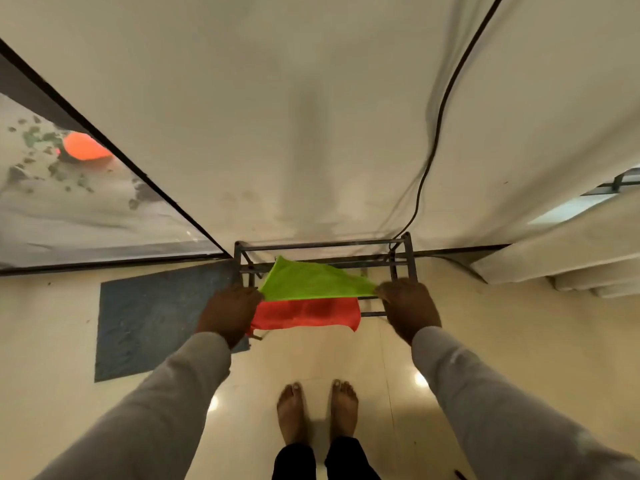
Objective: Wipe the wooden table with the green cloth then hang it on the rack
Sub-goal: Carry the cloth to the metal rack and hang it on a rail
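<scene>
The green cloth (311,280) is stretched flat over the bars of a low dark metal rack (322,244) that stands against the white wall. My left hand (230,311) grips the cloth's near left corner, and my right hand (408,308) grips its near right corner. One far corner of the cloth points up toward the wall. A red cloth (306,313) hangs over a rack bar just below and in front of the green one. No wooden table is in view.
A blue-grey mat (152,317) lies on the glossy floor left of the rack. A black cable (436,133) runs down the wall to the rack's right post. White curtains (568,251) hang at the right. My bare feet (317,410) stand just before the rack.
</scene>
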